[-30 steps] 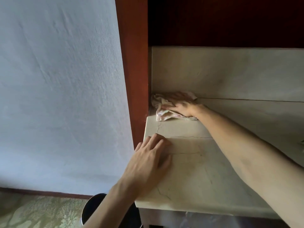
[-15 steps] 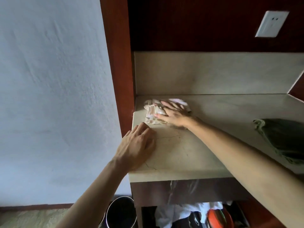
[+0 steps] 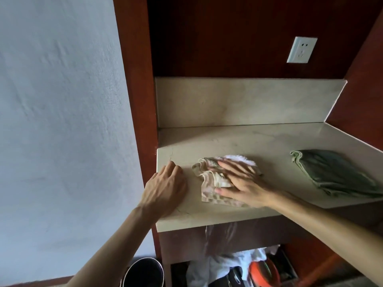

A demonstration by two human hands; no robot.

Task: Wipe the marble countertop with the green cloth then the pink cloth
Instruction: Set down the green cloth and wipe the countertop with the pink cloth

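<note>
The pale marble countertop (image 3: 259, 141) fills the niche between dark red wood panels. A crumpled pink cloth (image 3: 209, 183) lies near its front left part. My right hand (image 3: 240, 181) presses flat on that cloth, fingers spread and pointing left. My left hand (image 3: 165, 187) rests on the bare marble at the front left corner, fingers curled a little, holding nothing. A folded green cloth (image 3: 335, 172) lies by itself at the right side of the countertop, away from both hands.
A marble backsplash (image 3: 248, 100) closes the back, and a white wall socket (image 3: 301, 50) sits above it. Left of the niche stands a red wood post (image 3: 134, 100) and a pale wall. Below are a dark metal bin (image 3: 143, 272) and a shelf with clothes and an orange object (image 3: 261, 270).
My right hand has dragged the pink cloth from the back left corner toward the front of the countertop. My left hand stays at the front left corner. The view has pulled back, showing the green cloth.
</note>
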